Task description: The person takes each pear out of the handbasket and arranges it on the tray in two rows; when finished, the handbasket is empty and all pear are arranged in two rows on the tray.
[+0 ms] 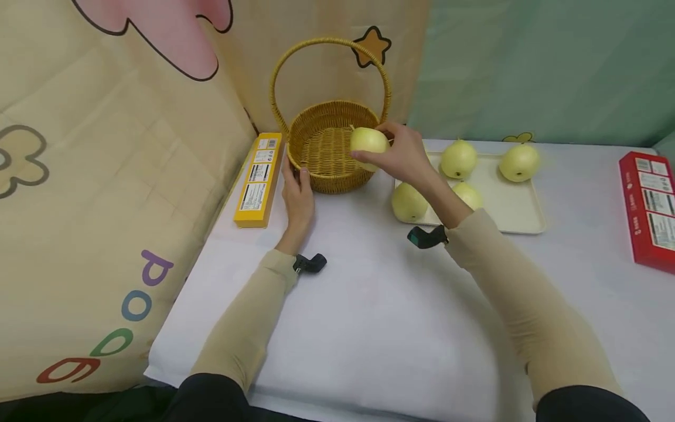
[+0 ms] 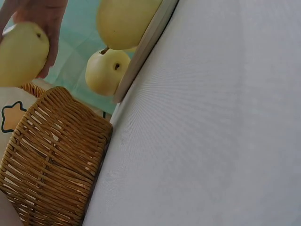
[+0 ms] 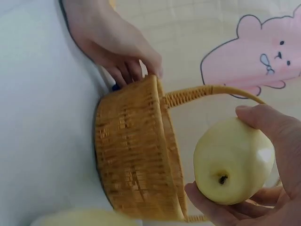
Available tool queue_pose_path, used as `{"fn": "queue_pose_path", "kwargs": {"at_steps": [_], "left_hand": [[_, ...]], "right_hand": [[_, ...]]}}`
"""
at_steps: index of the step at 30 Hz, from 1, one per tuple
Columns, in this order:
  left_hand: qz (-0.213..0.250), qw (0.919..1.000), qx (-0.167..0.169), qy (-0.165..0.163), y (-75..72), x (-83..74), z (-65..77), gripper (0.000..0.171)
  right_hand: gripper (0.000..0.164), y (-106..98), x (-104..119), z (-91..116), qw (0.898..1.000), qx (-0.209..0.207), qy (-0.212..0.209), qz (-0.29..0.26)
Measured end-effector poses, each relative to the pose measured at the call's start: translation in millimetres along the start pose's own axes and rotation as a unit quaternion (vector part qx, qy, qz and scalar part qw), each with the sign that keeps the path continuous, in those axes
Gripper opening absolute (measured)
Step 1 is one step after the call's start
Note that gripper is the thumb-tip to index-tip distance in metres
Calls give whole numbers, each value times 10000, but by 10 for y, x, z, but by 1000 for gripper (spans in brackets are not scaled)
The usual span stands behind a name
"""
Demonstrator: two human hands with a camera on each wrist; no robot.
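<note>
My right hand pinches a pale yellow-green pear between thumb and fingers, above the right side of a wicker basket. The right wrist view shows that pear beside the basket's rim. My left hand holds the basket's left front side; in the right wrist view, the left hand has a digit at the rim and curled fingers against the outer wall. Inside the basket only its woven bottom shows. Several more pears lie on a cream tray to the right, partly hidden by my right arm.
A yellow box lies just left of the basket, and a red box is at the table's far right. The basket's tall arched handle stands upright. Printed cloth hangs behind and to the left of the white table.
</note>
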State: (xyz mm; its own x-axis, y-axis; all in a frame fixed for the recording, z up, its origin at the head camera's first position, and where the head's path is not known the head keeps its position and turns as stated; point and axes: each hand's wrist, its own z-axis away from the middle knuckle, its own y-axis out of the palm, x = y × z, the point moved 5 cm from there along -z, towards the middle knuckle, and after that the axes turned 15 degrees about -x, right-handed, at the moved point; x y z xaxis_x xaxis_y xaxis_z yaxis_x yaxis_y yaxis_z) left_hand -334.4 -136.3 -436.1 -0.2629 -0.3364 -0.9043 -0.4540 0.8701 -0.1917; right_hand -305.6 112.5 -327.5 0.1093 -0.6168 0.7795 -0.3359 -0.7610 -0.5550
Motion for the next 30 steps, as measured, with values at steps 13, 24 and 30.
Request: {"fn": "queue_pose_path", "kwargs": {"at_steps": [13, 24, 30], "left_hand": [[-96, 9997, -239, 58, -320, 98, -125, 61], [0, 9996, -259, 91, -330, 94, -120, 60], [-92, 9995, -280, 125, -322, 122, -140, 59]], "right_hand": [[78, -761, -467, 472, 9950, -783, 527, 332], [86, -1344, -1219, 845, 9781, -1272, 1213, 1110], [89, -1438, -1584, 1025, 9702, -1289, 1586, 1304]]}}
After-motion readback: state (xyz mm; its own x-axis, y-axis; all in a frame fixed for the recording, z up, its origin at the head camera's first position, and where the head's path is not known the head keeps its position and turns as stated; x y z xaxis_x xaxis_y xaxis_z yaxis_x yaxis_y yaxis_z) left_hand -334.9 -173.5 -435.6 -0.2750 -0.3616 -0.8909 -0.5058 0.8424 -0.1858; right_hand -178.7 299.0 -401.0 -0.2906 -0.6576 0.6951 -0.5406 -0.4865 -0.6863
